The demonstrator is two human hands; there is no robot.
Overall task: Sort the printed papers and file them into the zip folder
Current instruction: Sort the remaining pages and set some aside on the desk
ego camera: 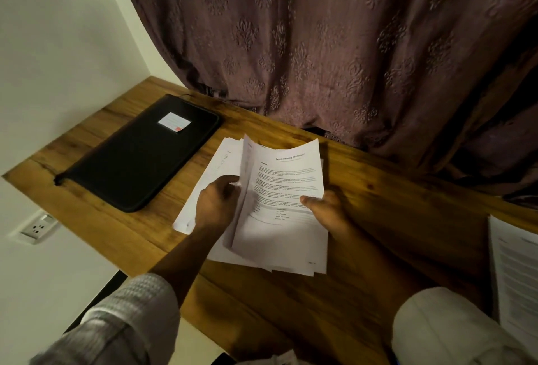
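Note:
A stack of printed papers lies on the wooden desk in front of me. My right hand grips the right edge of the top sheets, thumb on the printed text. My left hand holds the left edge of the same lifted sheets, which curl upward. More loose sheets fan out underneath to the left. The black zip folder lies shut and flat at the desk's left, with a white label on its cover, apart from both hands.
A second pile of printed pages sits at the desk's right edge. A patterned purple curtain hangs along the back of the desk. A white wall with a power socket is on the left.

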